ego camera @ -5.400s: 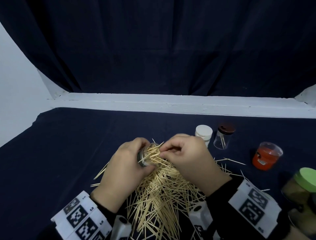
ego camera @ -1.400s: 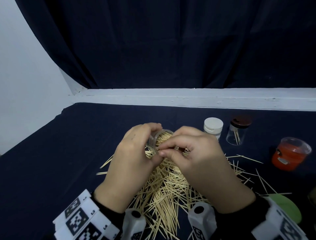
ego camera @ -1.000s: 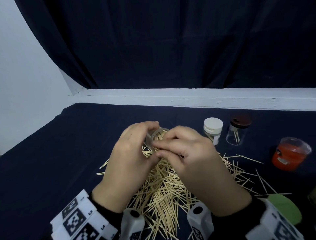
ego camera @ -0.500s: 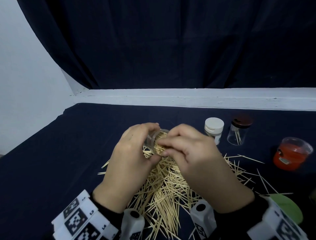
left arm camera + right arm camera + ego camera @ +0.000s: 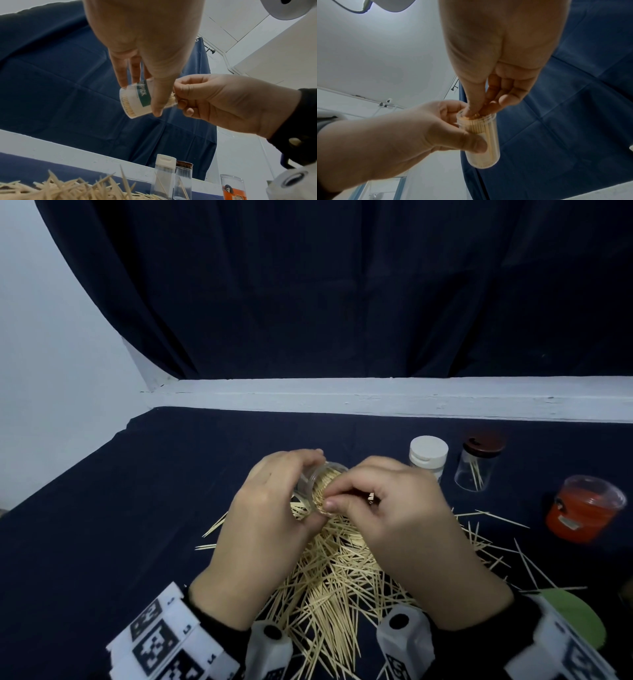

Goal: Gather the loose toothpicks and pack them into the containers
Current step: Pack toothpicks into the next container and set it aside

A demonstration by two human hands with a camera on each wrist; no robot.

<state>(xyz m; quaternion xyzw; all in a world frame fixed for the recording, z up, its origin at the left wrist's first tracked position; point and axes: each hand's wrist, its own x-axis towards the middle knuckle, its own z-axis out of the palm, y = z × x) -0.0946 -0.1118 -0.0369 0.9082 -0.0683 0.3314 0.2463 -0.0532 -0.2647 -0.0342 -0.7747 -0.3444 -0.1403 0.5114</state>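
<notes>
Nearest the camera lay the loose toothpicks (image 5: 329,577) in a thick, tangled heap on the dark blue cloth (image 5: 120,525), a few strays scattered out to the right. Above the far end of that heap the left hand (image 5: 263,535) gripped a clear plastic vial (image 5: 479,138) – thumb curled across its side, fingers wrapped round the back – holding it tilted with its open mouth towards the right hand. The vial was packed almost full of toothpicks, and a green label band showed on its wall in the left wrist view. The right hand (image 5: 400,518) had its thumb and curled fingertips (image 5: 489,106) bunched together at the vial's mouth, touching the toothpick ends there; whether they pinched a toothpick of their own could not be told. At the near right edge lay part of a green lid (image 5: 579,618). Farther right stood an orange container (image 5: 582,508) under a clear lid. Beyond the hands – towards the white ledge (image 5: 376,398) – stood a white-capped container (image 5: 428,455) and, just to its right, a clear jar with a dark brown lid (image 5: 478,463) holding a few toothpicks
</notes>
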